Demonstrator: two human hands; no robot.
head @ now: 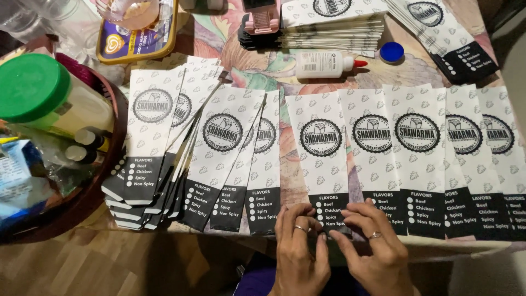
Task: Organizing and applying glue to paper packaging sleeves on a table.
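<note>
Paper sleeve (322,164) bottom edge | left hand (298,249), right hand (372,249) grip pinching it

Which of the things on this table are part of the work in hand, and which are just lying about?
In use:
left hand
right hand
paper sleeve under the fingers
row of paper sleeves
glue bottle
blue cap
sleeve stacks

Lying about:
green-lidded jar
basket
yellow-rimmed tray
pink object
</note>
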